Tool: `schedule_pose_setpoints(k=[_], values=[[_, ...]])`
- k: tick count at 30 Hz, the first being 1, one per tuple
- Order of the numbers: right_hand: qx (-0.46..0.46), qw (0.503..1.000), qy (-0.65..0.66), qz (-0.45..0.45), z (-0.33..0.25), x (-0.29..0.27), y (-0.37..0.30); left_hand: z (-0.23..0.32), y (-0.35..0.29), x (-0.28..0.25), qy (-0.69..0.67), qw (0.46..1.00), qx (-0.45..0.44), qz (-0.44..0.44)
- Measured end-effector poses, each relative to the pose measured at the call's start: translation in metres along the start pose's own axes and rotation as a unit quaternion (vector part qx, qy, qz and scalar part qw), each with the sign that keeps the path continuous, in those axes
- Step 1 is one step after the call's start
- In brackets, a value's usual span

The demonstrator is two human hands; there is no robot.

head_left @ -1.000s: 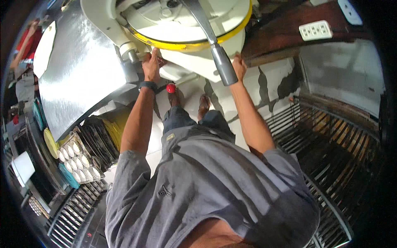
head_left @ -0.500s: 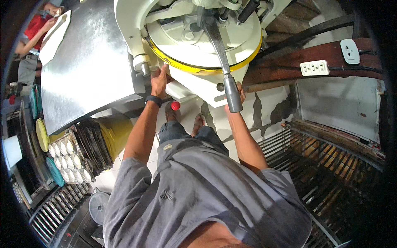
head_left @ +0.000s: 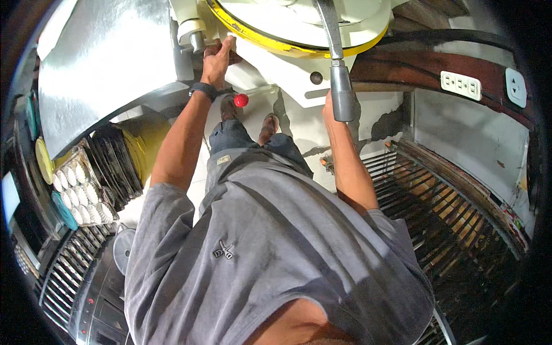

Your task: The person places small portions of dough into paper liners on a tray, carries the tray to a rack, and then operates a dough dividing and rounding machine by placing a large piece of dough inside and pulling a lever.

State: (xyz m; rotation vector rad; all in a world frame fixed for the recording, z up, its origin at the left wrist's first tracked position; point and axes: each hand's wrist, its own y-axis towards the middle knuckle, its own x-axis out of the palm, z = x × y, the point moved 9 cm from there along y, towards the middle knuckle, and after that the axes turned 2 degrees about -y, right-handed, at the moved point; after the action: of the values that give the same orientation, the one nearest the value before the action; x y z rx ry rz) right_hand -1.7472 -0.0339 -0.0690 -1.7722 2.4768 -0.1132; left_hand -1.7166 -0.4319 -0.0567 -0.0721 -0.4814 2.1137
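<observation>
The machine point(head_left: 282, 72), cream with a yellow rim point(head_left: 270, 43), stands at top centre of my view, just off the right edge of the metal worktop point(head_left: 115, 63); what bears it is hidden from me. The left hand point(head_left: 217, 63) is at its lower left side, fingers bent inward, thumb up; I can't tell what they close on. The right hand point(head_left: 329, 108) is mostly behind the grey lever point(head_left: 341, 95), so I can't tell whether it grips the machine's edge or only touches it.

As I judge it, the left fingers could be pinched between machine and worktop if the machine swings left. The lever could knock the right wrist if it drops. With both grips unproven, a slip could send weight toward the feet point(head_left: 268, 125). The red knob point(head_left: 241, 100), close by the left wrist, could be bumped.

Edges: the worktop's near right corner sits close to the left wrist. Behind the right hand runs a dark ledge bearing a white socket point(head_left: 460, 85); below it, a metal rack point(head_left: 443, 201) hems in the right elbow. Lower left, stacked trays point(head_left: 112, 167) limit a sidestep. The best room, I think, is the pale floor point(head_left: 299, 126) between the forearms.
</observation>
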Motion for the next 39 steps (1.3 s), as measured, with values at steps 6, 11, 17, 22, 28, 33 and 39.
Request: schedule_pose_setpoints(k=[6,11,17,22,28,33,39], values=[[0.065,0.996,0.002,0.068,-0.02,0.0,-0.011,-0.009,0.008,-0.001,-0.028,0.999,0.019,-0.034],[-0.045,0.963,-0.266,-0.01,-0.045,0.008,-0.012,0.004,-0.008,0.003,0.005,1.0,0.008,0.015],[-0.096,0.951,-0.292,-0.02,-0.072,0.02,-0.03,-0.003,0.009,0.0,0.0,0.998,0.055,-0.035],[-0.034,0.956,-0.29,0.022,-0.06,0.018,-0.026,-0.007,0.002,0.0,-0.017,0.998,0.06,-0.034],[-0.3,0.885,-0.35,0.059,-0.006,-0.021,-0.006,-0.012,0.008,0.015,-0.072,0.996,-0.009,-0.052],[0.05,0.88,-0.469,0.054,0.013,-0.024,0.014,-0.018,0.008,0.001,-0.076,0.997,-0.004,-0.029],[0.072,0.917,-0.392,0.006,-0.026,0.013,-0.004,-0.011,0.003,-0.001,-0.025,0.999,-0.013,-0.028]])
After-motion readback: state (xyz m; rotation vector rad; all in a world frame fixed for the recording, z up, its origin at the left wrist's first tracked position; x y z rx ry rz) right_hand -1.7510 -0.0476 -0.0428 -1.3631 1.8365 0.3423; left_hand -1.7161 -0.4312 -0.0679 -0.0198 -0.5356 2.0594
